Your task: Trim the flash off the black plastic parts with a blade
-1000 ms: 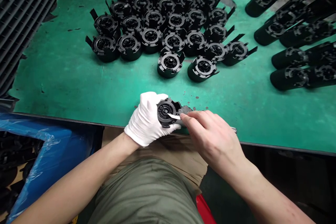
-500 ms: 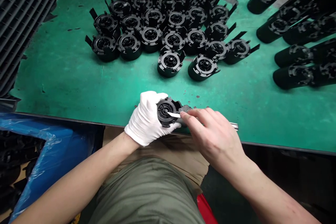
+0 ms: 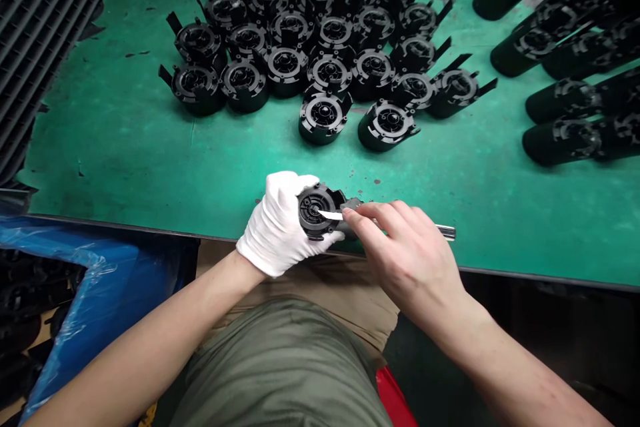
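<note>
My left hand (image 3: 277,223), in a white glove, is wrapped round a round black plastic part (image 3: 316,210) at the near edge of the green table (image 3: 125,147). My bare right hand (image 3: 407,253) pinches a small knife (image 3: 350,215) whose pale blade tip rests on the part's ribbed face. The knife's metal end (image 3: 445,232) sticks out past the right of my hand. Both hands are closed on what they hold.
Several black round parts (image 3: 320,47) stand in rows at the back middle of the table. Longer black cylindrical housings (image 3: 565,87) lie at the right. A blue-lined bin (image 3: 65,307) with black parts is at lower left. A dark ribbed panel (image 3: 45,27) leans at far left.
Almost nothing has moved: the blade has shifted slightly on the part's face, and the view has tilted a little so the table appears slightly higher.
</note>
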`<state>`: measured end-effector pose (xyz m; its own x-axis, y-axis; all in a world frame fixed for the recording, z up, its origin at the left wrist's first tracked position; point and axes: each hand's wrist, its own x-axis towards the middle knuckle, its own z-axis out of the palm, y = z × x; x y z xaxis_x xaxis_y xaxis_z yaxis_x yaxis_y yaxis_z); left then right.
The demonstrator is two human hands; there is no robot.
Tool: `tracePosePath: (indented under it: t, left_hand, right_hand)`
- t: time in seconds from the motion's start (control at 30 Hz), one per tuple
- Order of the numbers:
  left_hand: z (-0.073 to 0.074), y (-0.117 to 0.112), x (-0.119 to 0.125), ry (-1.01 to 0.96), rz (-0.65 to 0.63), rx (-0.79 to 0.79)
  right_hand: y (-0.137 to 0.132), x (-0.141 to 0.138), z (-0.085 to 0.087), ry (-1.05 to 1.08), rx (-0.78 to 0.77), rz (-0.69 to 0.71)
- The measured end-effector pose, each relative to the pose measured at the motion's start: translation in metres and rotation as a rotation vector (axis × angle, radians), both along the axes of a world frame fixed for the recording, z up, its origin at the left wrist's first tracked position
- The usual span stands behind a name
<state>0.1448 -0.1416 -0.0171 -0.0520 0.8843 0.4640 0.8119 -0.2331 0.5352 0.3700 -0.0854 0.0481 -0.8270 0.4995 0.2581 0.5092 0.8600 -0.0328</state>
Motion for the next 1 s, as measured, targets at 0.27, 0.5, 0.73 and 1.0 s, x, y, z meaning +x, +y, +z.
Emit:
tracePosePath:
  t: [0.27, 0.5, 0.73, 1.0]
  left_hand:
    - [0.003, 0.002, 0.001, 0.004, 0.023, -0.047]
    - [-0.001, 0.0, 0.001, 0.009, 0.012, -0.013]
    - [0.001, 0.001, 0.0, 0.011, -0.004, -0.008]
    - [0.001, 0.002, -0.003, 0.002, -0.009, -0.058]
  right_hand:
    - [-0.002, 0.0, 0.002, 0.007, -0.01, -0.014]
    - [0.003, 0.004, -0.001, 0.016, -0.009, 0.029]
    - [0.005, 0.002, 0.0, 0.006, -0.015, 0.022]
    - [0.009, 0.001, -0.001, 0.015, 0.025, 0.029]
